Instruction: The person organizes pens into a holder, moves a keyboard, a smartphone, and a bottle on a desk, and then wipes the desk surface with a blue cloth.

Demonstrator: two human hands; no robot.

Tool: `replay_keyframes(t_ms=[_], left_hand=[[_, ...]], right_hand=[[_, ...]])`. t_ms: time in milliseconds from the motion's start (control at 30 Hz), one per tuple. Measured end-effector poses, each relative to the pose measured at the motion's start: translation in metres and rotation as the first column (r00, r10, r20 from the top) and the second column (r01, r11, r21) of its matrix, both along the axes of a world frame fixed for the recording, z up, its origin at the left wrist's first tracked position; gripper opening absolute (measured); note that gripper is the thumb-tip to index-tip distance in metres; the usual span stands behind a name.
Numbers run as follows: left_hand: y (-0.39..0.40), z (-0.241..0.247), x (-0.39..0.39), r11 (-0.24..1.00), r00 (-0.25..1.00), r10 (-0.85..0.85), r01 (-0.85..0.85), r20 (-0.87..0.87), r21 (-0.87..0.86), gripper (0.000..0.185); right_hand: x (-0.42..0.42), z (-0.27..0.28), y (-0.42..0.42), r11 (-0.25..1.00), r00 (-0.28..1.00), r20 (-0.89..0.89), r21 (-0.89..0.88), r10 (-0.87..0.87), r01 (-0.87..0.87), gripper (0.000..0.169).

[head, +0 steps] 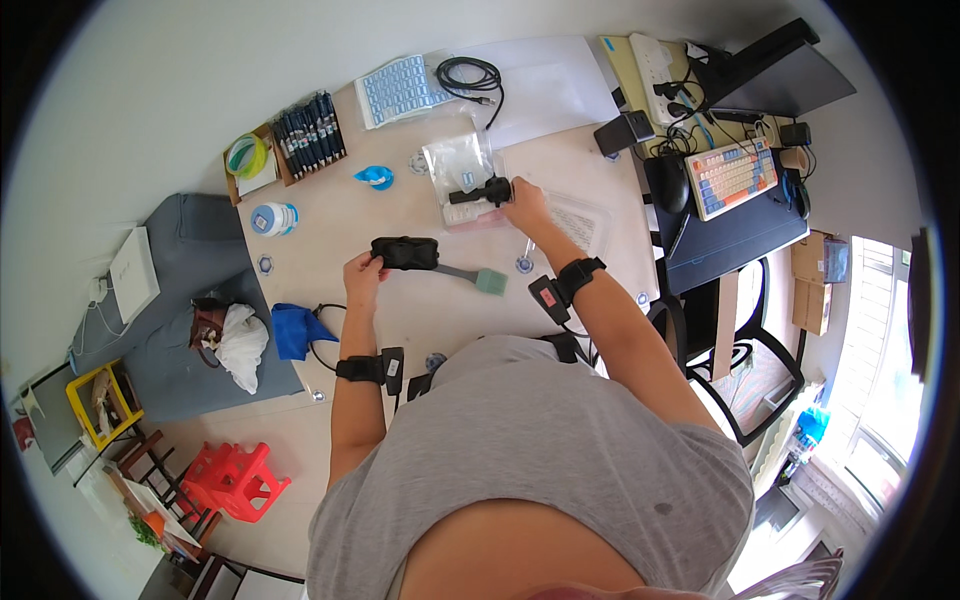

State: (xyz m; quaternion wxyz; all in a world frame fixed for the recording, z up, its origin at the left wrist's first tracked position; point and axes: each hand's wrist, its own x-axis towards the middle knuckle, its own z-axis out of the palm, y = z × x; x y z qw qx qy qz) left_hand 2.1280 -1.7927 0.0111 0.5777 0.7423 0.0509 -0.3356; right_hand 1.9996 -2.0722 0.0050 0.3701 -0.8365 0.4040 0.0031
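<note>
My left hand [364, 279] grips the left end of a black rectangular holder, possibly a phone mount [405, 253], over the table. A silicone brush with a grey handle and green head [492, 282] lies just right of and below it. My right hand [527, 204] is closed on the round end of a black clamp-like part [480, 193], whose arm points left over clear plastic bags [454, 161]. A transparent plastic tray with a printed sheet [577, 223] lies beside my right wrist. Both wrists wear black straps with small devices.
Across the back stand a box of pens [309, 136], tape rolls [246, 156], a blue-patterned sheet pack [396, 90] and a coiled black cable [469, 77]. A white tub [274, 219] is left, a blue cloth [296, 330] at the near left edge, a keyboard [731, 176] right.
</note>
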Motion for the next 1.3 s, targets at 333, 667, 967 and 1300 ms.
replay_keyframes(t_ms=[333, 667, 967, 1300], left_hand=[[0.041, -0.018, 0.039, 0.978, 0.978, 0.205, -0.202, -0.042, 0.058, 0.012], [0.035, -0.033, 0.044, 0.949, 0.948, 0.315, -0.313, -0.044, 0.049, 0.019], [0.022, -0.029, 0.042, 0.935, 0.936, 0.352, -0.350, -0.031, 0.051, 0.029], [0.028, -0.033, 0.036, 0.955, 0.956, 0.294, -0.295, 0.014, 0.038, 0.038]], right_hand=[[0.003, -0.001, 0.032, 0.981, 0.984, 0.061, 0.089, 0.166, -0.171, 0.019], [0.045, 0.026, -0.035, 0.984, 0.991, 0.013, -0.121, 0.136, -0.134, 0.018], [0.136, 0.024, -0.077, 0.912, 0.955, 0.205, -0.391, 0.213, -0.119, 0.034], [0.179, 0.017, -0.078, 0.811, 0.926, -0.270, -0.457, 0.263, -0.364, 0.023]])
